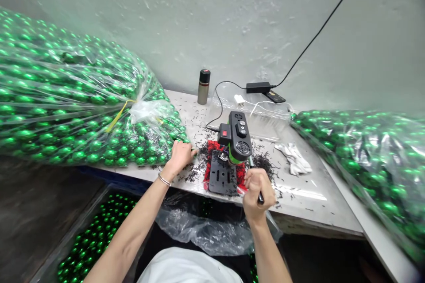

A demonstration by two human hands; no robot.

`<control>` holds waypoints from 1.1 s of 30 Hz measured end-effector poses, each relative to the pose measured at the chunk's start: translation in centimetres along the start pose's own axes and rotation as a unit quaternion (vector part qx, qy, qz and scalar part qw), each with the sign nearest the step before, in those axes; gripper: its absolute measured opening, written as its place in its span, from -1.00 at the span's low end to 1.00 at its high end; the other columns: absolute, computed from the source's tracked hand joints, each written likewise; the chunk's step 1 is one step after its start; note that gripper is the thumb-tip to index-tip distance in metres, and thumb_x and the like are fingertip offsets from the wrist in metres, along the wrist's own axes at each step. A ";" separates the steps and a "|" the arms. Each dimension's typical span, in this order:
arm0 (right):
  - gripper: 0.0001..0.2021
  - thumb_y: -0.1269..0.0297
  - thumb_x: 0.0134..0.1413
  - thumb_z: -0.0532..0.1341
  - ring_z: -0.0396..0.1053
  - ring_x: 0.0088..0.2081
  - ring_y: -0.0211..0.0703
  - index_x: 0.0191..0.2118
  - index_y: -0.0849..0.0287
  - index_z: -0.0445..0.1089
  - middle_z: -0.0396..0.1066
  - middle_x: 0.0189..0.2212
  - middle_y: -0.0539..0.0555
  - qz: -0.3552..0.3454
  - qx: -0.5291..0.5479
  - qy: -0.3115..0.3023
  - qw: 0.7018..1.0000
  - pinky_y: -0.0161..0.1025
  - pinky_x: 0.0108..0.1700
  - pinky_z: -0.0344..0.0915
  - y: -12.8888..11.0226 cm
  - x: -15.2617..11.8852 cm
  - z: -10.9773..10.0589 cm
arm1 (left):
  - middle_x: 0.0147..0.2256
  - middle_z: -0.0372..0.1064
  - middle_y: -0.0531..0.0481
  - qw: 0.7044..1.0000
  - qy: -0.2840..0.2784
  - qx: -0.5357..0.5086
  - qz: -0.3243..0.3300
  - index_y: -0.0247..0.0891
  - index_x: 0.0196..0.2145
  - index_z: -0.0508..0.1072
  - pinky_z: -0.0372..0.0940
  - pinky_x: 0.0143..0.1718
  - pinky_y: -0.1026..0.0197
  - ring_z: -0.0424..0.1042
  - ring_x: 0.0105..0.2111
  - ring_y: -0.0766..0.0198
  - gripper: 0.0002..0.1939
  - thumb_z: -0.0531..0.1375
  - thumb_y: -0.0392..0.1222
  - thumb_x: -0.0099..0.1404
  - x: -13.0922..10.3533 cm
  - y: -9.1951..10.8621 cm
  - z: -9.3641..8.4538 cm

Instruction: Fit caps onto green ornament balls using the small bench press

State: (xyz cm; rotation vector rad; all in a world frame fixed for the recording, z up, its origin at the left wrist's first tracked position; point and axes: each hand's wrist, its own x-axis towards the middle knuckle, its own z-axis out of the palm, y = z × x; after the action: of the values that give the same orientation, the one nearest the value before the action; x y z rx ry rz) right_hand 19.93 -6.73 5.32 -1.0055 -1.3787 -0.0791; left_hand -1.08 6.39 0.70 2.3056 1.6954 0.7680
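My right hand (259, 191) is wrapped round a lever with a black handle (260, 199), and its metal rod runs up beside a small bench drill press (241, 135). The drill press has a black top with round vents, a red switch, a green band and a slotted black base plate (223, 177). Left of it, my left hand (181, 157) has curled fingers beside a big clear bag of shiny green balls (99, 110); what its fingertips hold, if anything, is hidden. Under the base lies a red mat (211, 152) strewn with black shavings (264, 163).
A spray can (203, 87) stands by the wall. Behind the drill press are a power adapter (259, 87), a white plug (239, 100) and cables. White gloves (295, 159) lie on the right. Another bag of green balls (372, 163) flanks the table, and loose green balls (96, 234) fill a lined container below left.
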 end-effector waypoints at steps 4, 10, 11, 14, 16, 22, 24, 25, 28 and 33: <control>-0.69 0.49 0.25 0.04 0.27 -0.48 -0.27 -0.54 0.12 0.18 0.27 -0.54 -0.03 -0.009 -0.002 0.003 1.000 -0.26 -0.45 0.15 0.0 -0.1 0.0 | -0.56 0.36 -0.08 0.999 -0.016 -0.034 0.001 -0.28 -0.48 0.49 0.17 -0.13 -0.01 0.37 -0.35 0.04 -0.67 0.27 0.03 0.29 -0.9 0.1 -0.3; -0.69 0.51 0.24 0.03 0.27 -0.48 -0.27 -0.53 0.12 0.17 0.27 -0.54 -0.03 -0.024 -0.002 -0.008 1.000 -0.27 -0.44 0.16 0.2 -0.2 0.0 | -0.20 0.52 -0.10 0.840 -0.058 -0.504 -0.192 -0.25 0.06 0.48 0.31 -0.27 0.17 0.49 -0.29 0.18 -0.53 0.30 0.00 0.24 -3.7 1.9 -0.8; -0.69 0.51 0.24 0.03 0.27 -0.48 -0.27 -0.53 0.12 0.16 0.26 -0.54 -0.03 -0.025 -0.001 -0.004 1.000 -0.27 -0.44 0.16 0.3 -0.2 0.0 | -0.19 0.52 -0.08 0.768 -0.070 -0.592 -0.234 -0.23 0.05 0.48 0.34 -0.26 0.19 0.51 -0.28 0.19 -0.52 0.34 -0.04 0.19 -4.1 2.5 -0.5; -0.70 0.52 0.24 0.03 0.26 -0.48 -0.27 -0.52 0.11 0.16 0.25 -0.55 -0.04 -0.031 -0.004 -0.005 1.000 -0.28 -0.43 0.17 0.3 -0.3 0.0 | -0.21 0.54 -0.05 0.641 -0.098 -0.697 -0.306 -0.24 -0.02 0.49 0.39 -0.20 0.21 0.54 -0.27 0.23 -0.53 0.40 -0.18 0.09 -4.9 4.1 1.0; -0.70 0.54 0.23 0.03 0.27 -0.47 -0.27 -0.51 0.11 0.15 0.23 -0.56 -0.05 -0.039 -0.009 -0.016 0.999 -0.28 -0.42 0.18 0.3 -0.2 0.0 | -0.23 0.54 -0.05 0.633 -0.112 -0.696 -0.321 -0.25 -0.04 0.49 0.40 -0.21 0.23 0.55 -0.28 0.25 -0.55 0.40 -0.20 0.08 -5.1 5.0 2.2; -0.71 0.54 0.22 0.02 0.30 -0.47 -0.25 -0.50 0.11 0.16 0.24 -0.58 -0.06 -0.049 -0.023 -0.026 0.998 -0.28 -0.42 0.21 0.2 -0.1 -0.3 | -0.38 0.51 0.01 0.834 -0.108 -0.505 -0.194 -0.27 -0.10 0.53 0.30 -0.39 0.28 0.44 -0.42 0.29 -0.61 0.34 -0.08 0.12 -5.5 6.4 5.1; -0.71 0.54 0.22 0.02 0.30 -0.47 -0.25 -0.50 0.10 0.17 0.24 -0.58 -0.05 -0.051 -0.025 -0.027 0.998 -0.28 -0.43 0.21 0.2 -0.2 -0.3 | -0.46 0.46 0.06 0.891 -0.105 -0.420 -0.136 -0.25 -0.07 0.54 0.29 -0.40 0.25 0.38 -0.48 0.29 -0.60 0.31 -0.04 0.16 -5.9 6.6 5.5; -0.71 0.54 0.22 0.02 0.30 -0.47 -0.25 -0.50 0.10 0.17 0.24 -0.58 -0.05 -0.052 -0.024 -0.028 0.998 -0.27 -0.43 0.21 0.2 -0.2 -0.3 | -0.48 0.46 0.07 0.911 -0.105 -0.383 -0.113 -0.24 -0.04 0.54 0.28 -0.39 0.24 0.37 -0.49 0.28 -0.59 0.30 -0.02 0.18 -6.1 6.7 5.6; -0.71 0.55 0.22 0.02 0.30 -0.47 -0.25 -0.50 0.10 0.16 0.23 -0.58 -0.05 -0.051 -0.020 -0.031 0.998 -0.27 -0.43 0.22 0.3 -0.3 -0.3 | -0.39 0.51 0.02 0.943 -0.091 -0.316 -0.058 -0.20 0.00 0.53 0.31 -0.31 0.18 0.40 -0.44 0.24 -0.59 0.26 0.00 0.25 -6.6 6.9 5.8; -0.72 0.54 0.22 0.02 0.30 -0.46 -0.25 -0.49 0.10 0.17 0.23 -0.57 -0.05 -0.050 -0.019 -0.031 0.998 -0.27 -0.42 0.23 0.4 -0.3 -0.3 | -0.32 0.55 -0.03 0.960 -0.047 -0.275 -0.006 -0.17 -0.02 0.54 0.32 -0.13 0.08 0.45 -0.32 0.16 -0.65 0.26 -0.01 0.29 -6.7 6.9 6.8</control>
State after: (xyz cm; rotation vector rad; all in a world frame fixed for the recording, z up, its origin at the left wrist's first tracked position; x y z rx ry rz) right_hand 20.31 -6.89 4.89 -0.9779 -1.4883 -0.1508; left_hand 6.61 -1.06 -4.08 1.9072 1.2483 0.9638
